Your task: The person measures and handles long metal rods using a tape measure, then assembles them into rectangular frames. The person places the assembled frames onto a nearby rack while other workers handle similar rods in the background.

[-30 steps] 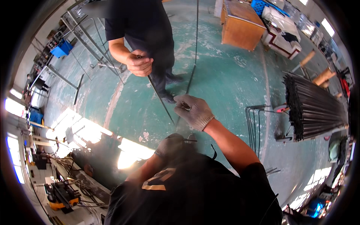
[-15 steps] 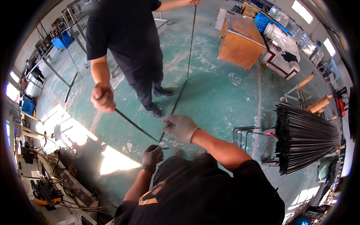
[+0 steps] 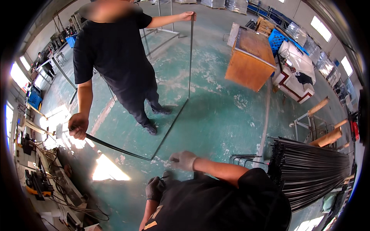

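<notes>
My left hand (image 3: pixel 155 189), in a grey glove, is closed round a short, thin dark tool whose end sticks out past the fingers. My right hand (image 3: pixel 183 160), also gloved, hangs in front of me with its fingers curled together; whether anything is inside them is hidden. Beyond it, a thin black metal rod frame (image 3: pixel 168 133) with square corners stands apart from both my hands. Another person (image 3: pixel 115 65) in dark clothes grips this frame at both ends, the near side low on the left and the other side raised high.
To my right lies a large bundle of black rods (image 3: pixel 308 169). A wooden cabinet (image 3: pixel 250 57) and a white padded seat (image 3: pixel 295 77) stand at the far right. Cables and a bench with tools (image 3: pixel 38 183) are at the lower left. Bent black bars (image 3: pixel 246 158) rest near the bundle.
The other person has shifted the frame left and away, so its near corner has left my hands. My right hand has come lower, and my view has tilted up.
</notes>
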Demonstrator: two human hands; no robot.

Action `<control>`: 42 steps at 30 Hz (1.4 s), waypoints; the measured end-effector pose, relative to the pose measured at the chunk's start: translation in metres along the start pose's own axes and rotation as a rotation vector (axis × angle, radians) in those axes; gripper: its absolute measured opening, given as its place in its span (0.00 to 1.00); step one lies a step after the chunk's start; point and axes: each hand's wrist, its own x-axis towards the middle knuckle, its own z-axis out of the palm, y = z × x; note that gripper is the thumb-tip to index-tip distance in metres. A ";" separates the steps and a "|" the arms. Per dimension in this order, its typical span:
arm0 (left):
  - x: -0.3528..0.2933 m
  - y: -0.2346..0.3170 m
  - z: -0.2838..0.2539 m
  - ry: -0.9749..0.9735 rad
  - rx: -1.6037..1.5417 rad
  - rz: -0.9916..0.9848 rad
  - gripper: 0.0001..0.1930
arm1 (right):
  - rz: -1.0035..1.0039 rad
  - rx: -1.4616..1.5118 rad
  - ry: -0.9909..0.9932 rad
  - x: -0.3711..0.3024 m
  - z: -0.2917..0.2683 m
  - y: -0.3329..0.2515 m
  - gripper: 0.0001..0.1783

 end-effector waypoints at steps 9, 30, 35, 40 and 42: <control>-0.030 0.016 0.087 -0.304 -0.169 -0.007 0.22 | -0.148 -0.056 -0.159 -0.033 -0.010 -0.009 0.32; -0.008 0.268 0.048 0.865 0.463 1.220 0.13 | -0.085 0.084 0.233 0.099 -0.143 0.012 0.26; 0.010 0.274 0.050 0.703 0.473 1.182 0.10 | 0.008 0.022 0.475 0.144 -0.250 0.035 0.28; 0.024 0.285 0.077 0.893 0.494 1.186 0.10 | -0.047 -0.083 0.782 0.226 -0.378 0.125 0.26; 0.026 0.284 0.079 1.017 0.527 1.156 0.11 | -0.018 -0.087 0.849 0.250 -0.432 0.138 0.25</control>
